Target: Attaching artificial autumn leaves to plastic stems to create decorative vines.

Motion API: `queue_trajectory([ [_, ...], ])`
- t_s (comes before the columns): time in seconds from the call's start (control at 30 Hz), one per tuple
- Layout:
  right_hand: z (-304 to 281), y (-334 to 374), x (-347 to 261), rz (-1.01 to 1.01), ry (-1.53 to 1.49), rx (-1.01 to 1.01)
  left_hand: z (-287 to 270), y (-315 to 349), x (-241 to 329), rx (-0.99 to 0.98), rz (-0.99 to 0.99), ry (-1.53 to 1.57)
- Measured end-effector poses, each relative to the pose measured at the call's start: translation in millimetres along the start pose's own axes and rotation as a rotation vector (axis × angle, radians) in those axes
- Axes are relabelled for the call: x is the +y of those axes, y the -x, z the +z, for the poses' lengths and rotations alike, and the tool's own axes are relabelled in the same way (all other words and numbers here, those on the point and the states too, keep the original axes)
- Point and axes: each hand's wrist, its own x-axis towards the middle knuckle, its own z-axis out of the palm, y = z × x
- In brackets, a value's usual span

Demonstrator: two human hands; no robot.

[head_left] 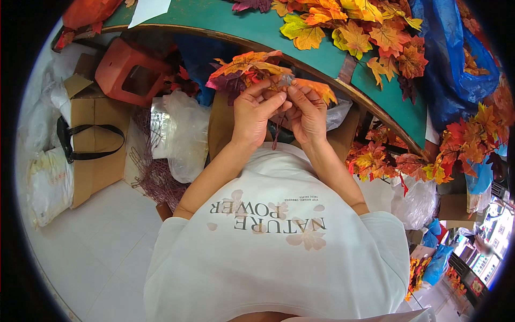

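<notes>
Close together in front of my chest, both hands work on a bunch of artificial maple leaves (247, 63) in orange, yellow and dark purple. My left hand (257, 110) has its fingers curled and pinched around the stems under the leaves. Thumb and fingers of my right hand (309, 110) pinch at the same spot, beside an orange leaf (317, 88) that points right. A small greyish clear piece (286, 80) shows between the fingertips; what it is I cannot make out. Below the hands hangs a thin dark red stem (276, 137).
Beyond my hands curves a green table (236, 22) with a wooden edge, bearing a heap of maple leaves (359, 32) and a blue plastic bag (448, 64). Leftward are a red plastic stool (131, 72), a cardboard box (94, 145), clear bags (188, 139) and dark red stems (153, 174).
</notes>
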Motion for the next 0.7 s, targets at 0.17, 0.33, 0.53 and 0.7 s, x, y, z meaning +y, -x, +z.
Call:
queue_trajectory([
  [0.17,1.7,7.5,6.1,-0.075,0.07,0.082,-1.7,-1.7,-7.3,0.023,0.041,0.018],
  [0.33,-3.0,-0.1,-1.1,-0.026,0.094,0.06,-5.2,-5.0,-5.4,0.008,0.025,-0.003],
  [0.53,-6.5,-3.6,-2.2,0.198,-0.266,0.079,-0.4,-5.8,1.5,-0.038,-0.026,-0.124],
  [0.7,-9.1,-4.2,1.0,0.152,-0.228,0.046,0.3,-6.0,-2.7,-0.027,-0.032,-0.129],
])
